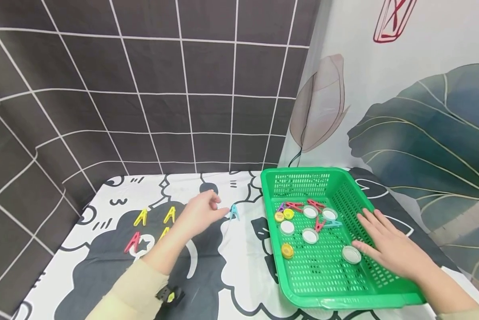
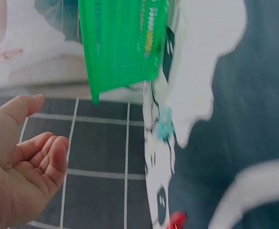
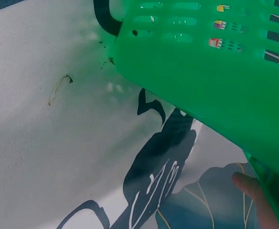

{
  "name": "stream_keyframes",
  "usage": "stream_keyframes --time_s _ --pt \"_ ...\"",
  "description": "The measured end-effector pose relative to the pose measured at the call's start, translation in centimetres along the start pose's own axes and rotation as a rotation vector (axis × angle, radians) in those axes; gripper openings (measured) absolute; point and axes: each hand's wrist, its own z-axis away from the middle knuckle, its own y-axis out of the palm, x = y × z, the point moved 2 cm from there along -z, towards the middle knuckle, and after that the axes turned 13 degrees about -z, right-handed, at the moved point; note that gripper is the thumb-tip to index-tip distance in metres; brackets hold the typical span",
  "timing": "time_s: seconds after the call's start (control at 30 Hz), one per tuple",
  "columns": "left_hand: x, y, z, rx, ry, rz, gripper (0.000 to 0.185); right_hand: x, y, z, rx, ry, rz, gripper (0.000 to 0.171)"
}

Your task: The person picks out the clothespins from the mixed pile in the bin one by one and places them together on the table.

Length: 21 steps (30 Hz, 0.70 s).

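My left hand point(image 1: 201, 212) is over the left part of the cloth, thumb apart from loosely bent fingers, holding nothing. Just beyond its thumb stands a light blue clothespin point(image 1: 234, 211), which also shows in the left wrist view as a blurred blue clothespin point(image 2: 165, 124). My right hand point(image 1: 391, 244) rests with extended fingers at the right rim of a green plastic basket point(image 1: 343, 303). Only a fingertip point(image 3: 247, 183) of it shows in the right wrist view. Left of my left hand are yellow clothespins point(image 1: 141, 217) and a red clothespin point(image 1: 133, 242); my forearm partly hides one yellow one.
The basket holds several whitish round lids point(image 1: 310, 236), yellow caps point(image 1: 287, 251), red clothespins point(image 1: 316, 204), a teal clothespin point(image 1: 332, 224) and a purple piece point(image 1: 281, 206). A dark grid-patterned curtain point(image 1: 207, 111) hangs behind the patterned cloth point(image 1: 247, 266).
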Motion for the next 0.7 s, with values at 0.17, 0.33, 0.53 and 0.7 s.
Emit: stream_keyframes --time_s 0.17,0.33,0.53,0.7 --pt "-3.2 1.0 -1.6 0.012 0.099 0.018 0.029 -0.1 0.0 0.0 -0.003 -0.002 0.010 0.073" --pt "-6.9 2.2 -3.1 0.044 0.196 0.047 0.028 -0.2 0.0 0.1 0.003 0.003 0.011 0.073" --pt "-10.5 4.2 -4.5 0.146 0.238 0.092 0.032 0.0 -0.3 0.1 0.013 0.030 -0.009 0.074" --pt "-12.3 4.9 -5.3 0.201 0.218 0.166 0.029 0.2 -0.3 0.1 0.001 0.020 -0.006 0.074"
